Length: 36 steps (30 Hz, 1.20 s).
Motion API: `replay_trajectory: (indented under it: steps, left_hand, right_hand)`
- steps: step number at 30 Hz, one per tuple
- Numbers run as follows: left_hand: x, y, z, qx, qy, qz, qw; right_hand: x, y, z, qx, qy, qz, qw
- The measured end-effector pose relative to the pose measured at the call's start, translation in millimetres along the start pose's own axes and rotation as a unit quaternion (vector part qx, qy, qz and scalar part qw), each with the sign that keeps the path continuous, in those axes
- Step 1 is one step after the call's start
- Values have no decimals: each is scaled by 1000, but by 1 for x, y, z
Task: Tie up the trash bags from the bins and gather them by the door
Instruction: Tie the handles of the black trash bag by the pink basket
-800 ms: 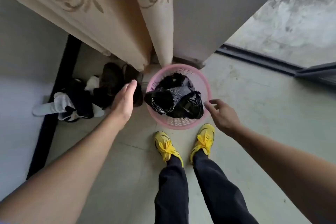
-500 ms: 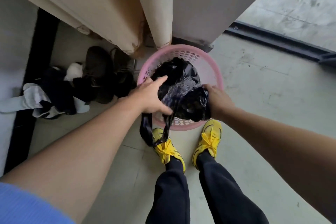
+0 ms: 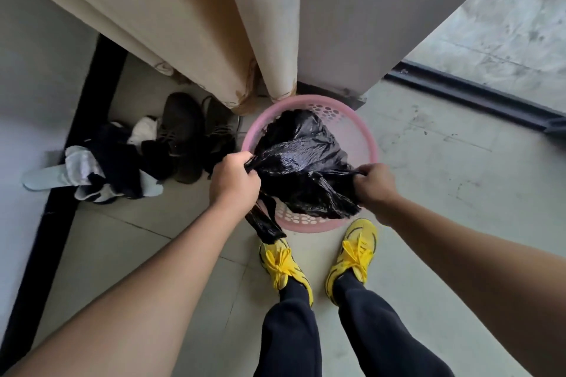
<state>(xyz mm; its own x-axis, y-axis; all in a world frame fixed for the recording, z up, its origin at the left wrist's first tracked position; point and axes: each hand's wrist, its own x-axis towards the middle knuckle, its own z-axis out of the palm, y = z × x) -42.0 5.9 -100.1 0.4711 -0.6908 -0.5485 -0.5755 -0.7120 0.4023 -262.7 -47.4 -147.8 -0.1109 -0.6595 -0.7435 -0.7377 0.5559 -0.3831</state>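
— Black, glossy and crinkled: the bag [image 3: 301,168] sits in the pink bin [image 3: 366,138], its top pulled up over the near rim. Who has it?

— Both hands. The left hand [image 3: 234,180] is fisted on the bag's left edge, and a twisted strip of plastic hangs from under it down past the bin toward the left yellow shoe [image 3: 283,263]. The right hand [image 3: 375,184] is clenched on the right edge, so the film is stretched flat between them.

— Room around it?

— Tight behind: the bin's far rim is just beside the cream curtain [image 3: 183,24] folds and a grey wall. Dark shoes [image 3: 183,135] and a heap of black and white clothes [image 3: 107,168] crowd the floor [image 3: 444,162] on the left. The right side is bare pale tile out to a dark door track [image 3: 477,98].

— Changed from a moment ago?

— Half a second back the hands were closer in on the bag; now they are spread apart, and more of the perforated pink wall shows at the far side.
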Motion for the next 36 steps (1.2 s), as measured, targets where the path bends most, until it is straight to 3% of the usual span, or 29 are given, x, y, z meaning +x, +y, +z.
replay_trajectory:
  steps: [5,10,17,22,28,36]
  left_hand:
    - [-44,25,-52,-66,29,11,997]
    - [-112,27,-94,-139,54,-7,989]
    - [-201,-11,-124,-198,60,-40,978]
    - [-265,-60,-124,-241,40,-58,968]
    - [-314,-118,-98,-308,8,-86,947]
    - [-299,-204,43,-363,-70,-219,903]
  right_hand:
    - [-47,-31,-44,91,5,-12,996]
    - [-121,-48,-72,98,-2,-36,995]
    - [-217,-35,-83,176,-18,-37,984]
    - [-285,-1,-66,290,6,-16,957]
    - [-312,44,-45,379,-29,46,924]
    - [-228,142,39,300,-32,128,945]
